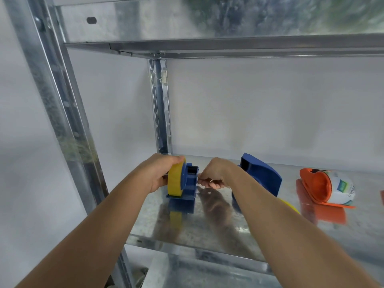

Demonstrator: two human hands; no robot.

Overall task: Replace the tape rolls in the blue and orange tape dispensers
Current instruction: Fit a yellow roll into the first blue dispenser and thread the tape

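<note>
A yellow tape roll (175,179) sits on the left side of a blue dispenser part (190,181) standing on the metal shelf (207,229). My left hand (159,173) grips the roll from the left and over its top. My right hand (214,175) pinches at the blue part's right edge; what is between its fingers is too small to tell. A second blue dispenser piece (259,175) stands behind my right forearm. An orange dispenser (315,188) holding a white labelled roll (340,189) lies on its side at the right.
Another yellow roll (289,204) peeks out beside my right forearm. A metal upright (161,104) rises at the shelf's back left corner, and a front post (62,104) stands at the left. An upper shelf (207,48) spans overhead. The white wall lies behind.
</note>
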